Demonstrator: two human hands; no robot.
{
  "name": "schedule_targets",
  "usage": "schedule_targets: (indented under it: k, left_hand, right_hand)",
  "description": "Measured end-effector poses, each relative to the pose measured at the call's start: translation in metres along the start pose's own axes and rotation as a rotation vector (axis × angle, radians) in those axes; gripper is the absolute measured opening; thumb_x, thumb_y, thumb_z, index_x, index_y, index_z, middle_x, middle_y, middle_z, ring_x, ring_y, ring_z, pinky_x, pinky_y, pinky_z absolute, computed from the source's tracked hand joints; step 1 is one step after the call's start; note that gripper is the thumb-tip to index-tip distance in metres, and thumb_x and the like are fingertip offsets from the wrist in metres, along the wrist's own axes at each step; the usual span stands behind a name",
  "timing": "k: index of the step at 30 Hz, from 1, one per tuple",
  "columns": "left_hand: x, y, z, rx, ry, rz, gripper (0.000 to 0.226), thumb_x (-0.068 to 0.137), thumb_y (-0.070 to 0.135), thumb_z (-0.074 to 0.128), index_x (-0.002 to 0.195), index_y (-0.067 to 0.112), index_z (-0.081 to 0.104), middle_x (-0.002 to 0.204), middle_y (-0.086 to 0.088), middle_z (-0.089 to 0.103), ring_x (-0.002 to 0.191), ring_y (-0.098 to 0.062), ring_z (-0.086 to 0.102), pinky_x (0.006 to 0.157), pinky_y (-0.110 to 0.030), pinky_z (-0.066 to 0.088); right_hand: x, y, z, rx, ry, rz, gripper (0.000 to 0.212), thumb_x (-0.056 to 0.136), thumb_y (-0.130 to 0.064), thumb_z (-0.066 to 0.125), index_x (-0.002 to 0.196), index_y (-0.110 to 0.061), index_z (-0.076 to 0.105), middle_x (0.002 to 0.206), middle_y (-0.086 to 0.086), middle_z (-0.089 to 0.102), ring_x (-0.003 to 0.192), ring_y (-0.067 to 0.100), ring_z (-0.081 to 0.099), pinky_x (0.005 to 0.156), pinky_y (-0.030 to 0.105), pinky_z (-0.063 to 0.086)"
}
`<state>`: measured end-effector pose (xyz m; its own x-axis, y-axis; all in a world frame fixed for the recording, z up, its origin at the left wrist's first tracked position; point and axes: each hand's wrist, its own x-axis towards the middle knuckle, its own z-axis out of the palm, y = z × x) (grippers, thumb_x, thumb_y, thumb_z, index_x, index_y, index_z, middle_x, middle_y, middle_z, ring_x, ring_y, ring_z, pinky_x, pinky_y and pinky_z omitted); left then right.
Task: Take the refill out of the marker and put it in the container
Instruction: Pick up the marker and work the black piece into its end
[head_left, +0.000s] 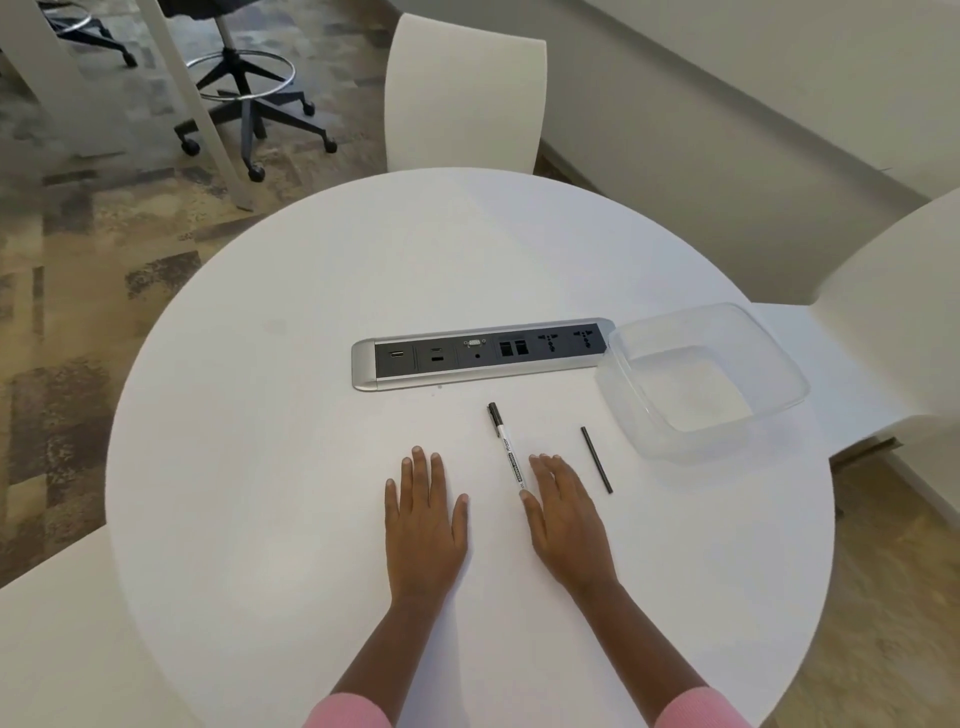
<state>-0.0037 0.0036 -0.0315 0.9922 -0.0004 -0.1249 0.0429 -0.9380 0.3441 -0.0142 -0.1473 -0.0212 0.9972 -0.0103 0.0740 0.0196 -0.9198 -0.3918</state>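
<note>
Both hands lie flat and open, palms down on the tabletop (260, 467): left hand (423, 525) holds nothing, right hand (566, 525) thumb touches the marker (506, 449). Black refill (596, 460) lies just right, near the clear container (701, 379).

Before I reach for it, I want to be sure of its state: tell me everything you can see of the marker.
The marker is a slim white pen with a black cap and clip at its far end and a dark printed label along its barrel. It lies flat on the white table, pointing away, cap on. Its near end meets the right hand at the thumb tip.
</note>
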Motion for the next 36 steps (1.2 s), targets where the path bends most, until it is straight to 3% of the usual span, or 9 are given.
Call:
schedule_targets:
  k: [4, 9, 14, 18, 21, 25, 29, 32, 36]
  left_hand:
    - [0.000, -0.001, 0.003, -0.013, 0.000, 0.018, 0.068, 0.095, 0.042, 0.009, 0.130, -0.001, 0.049, 0.137, -0.023, 0.048, 0.125, -0.037, 0.048, 0.101, -0.054, 0.037]
    - [0.000, -0.005, 0.008, -0.020, 0.040, 0.044, 0.061, 0.088, 0.036, 0.023, 0.133, 0.000, 0.044, 0.141, -0.022, 0.043, 0.129, -0.037, 0.043, 0.106, -0.052, 0.031]
    - [0.001, -0.008, 0.011, -0.068, 0.054, 0.047, 0.059, 0.090, 0.035, 0.024, 0.136, 0.002, 0.039, 0.146, -0.021, 0.035, 0.134, -0.035, 0.035, 0.111, -0.048, 0.024]
    - [0.007, -0.011, 0.013, -0.156, 0.005, 0.022, 0.052, 0.098, 0.028, 0.030, 0.145, 0.011, 0.018, 0.157, -0.009, 0.010, 0.145, -0.021, 0.008, 0.117, -0.035, 0.000]
    - [0.008, -0.004, 0.000, -0.438, 0.029, -0.039, 0.052, 0.098, 0.025, 0.036, 0.145, 0.011, 0.020, 0.155, -0.008, 0.020, 0.144, -0.020, 0.011, 0.116, -0.032, 0.004]
    - [0.012, 0.008, -0.019, -0.857, -0.016, -0.134, 0.053, 0.094, 0.022, 0.049, 0.142, 0.014, 0.029, 0.123, -0.009, 0.060, 0.115, -0.024, 0.054, 0.093, -0.024, 0.040]
    - [0.012, 0.015, -0.032, -1.382, -0.007, -0.405, 0.040, 0.088, 0.008, 0.057, 0.126, 0.006, 0.042, 0.085, -0.007, 0.064, 0.075, -0.020, 0.063, 0.060, -0.020, 0.053]
    - [0.009, 0.015, -0.037, -1.765, -0.065, -0.581, 0.028, 0.089, 0.008, 0.055, 0.115, 0.007, 0.044, 0.084, -0.008, 0.062, 0.072, -0.018, 0.063, 0.056, -0.019, 0.056]
    - [0.000, 0.020, -0.039, -1.910, -0.209, -0.646, 0.010, 0.092, 0.007, 0.049, 0.101, 0.006, 0.053, 0.072, -0.005, 0.075, 0.074, -0.019, 0.066, 0.057, -0.020, 0.058]
  right_hand:
    - [-0.008, -0.005, 0.004, -0.029, 0.069, -0.008, 0.033, 0.072, -0.010, 0.071, 0.102, 0.001, 0.063, 0.090, 0.015, 0.068, 0.082, 0.033, 0.066, 0.070, 0.036, 0.058]
    - [-0.013, -0.012, 0.001, -0.093, 0.050, 0.041, 0.029, 0.061, -0.001, 0.077, 0.088, -0.005, 0.067, 0.070, 0.010, 0.063, 0.058, 0.028, 0.060, 0.050, 0.027, 0.052]
    - [-0.009, -0.005, 0.000, 0.106, -0.096, 0.176, 0.024, 0.090, -0.006, 0.048, 0.111, -0.005, 0.058, 0.101, 0.015, 0.058, 0.096, 0.030, 0.054, 0.078, 0.036, 0.047]
    - [-0.007, -0.001, -0.013, 0.362, -0.090, 0.256, 0.022, 0.091, -0.005, 0.048, 0.108, -0.006, 0.061, 0.102, 0.015, 0.059, 0.097, 0.027, 0.056, 0.086, 0.035, 0.046]
    - [-0.007, 0.002, -0.025, 0.539, -0.087, 0.299, 0.019, 0.089, -0.003, 0.052, 0.102, -0.008, 0.065, 0.100, 0.011, 0.064, 0.095, 0.021, 0.058, 0.085, 0.026, 0.047]
    - [-0.005, 0.005, -0.038, 0.714, -0.097, 0.341, 0.015, 0.085, -0.004, 0.058, 0.092, -0.013, 0.069, 0.090, -0.001, 0.067, 0.079, 0.009, 0.059, 0.066, 0.001, 0.043]
    - [0.000, 0.010, -0.052, 0.873, -0.064, 0.397, 0.012, 0.082, -0.003, 0.062, 0.083, -0.012, 0.070, 0.077, -0.003, 0.067, 0.063, 0.008, 0.059, 0.057, 0.002, 0.044]
    - [0.002, 0.014, -0.063, 0.945, -0.074, 0.376, 0.022, 0.079, 0.000, 0.064, 0.076, -0.021, 0.070, 0.075, -0.006, 0.068, 0.066, 0.004, 0.061, 0.062, 0.004, 0.046]
    - [0.004, 0.016, -0.072, 0.939, -0.097, 0.305, 0.027, 0.077, 0.002, 0.066, 0.076, -0.025, 0.069, 0.083, -0.007, 0.070, 0.073, -0.001, 0.062, 0.066, 0.004, 0.047]
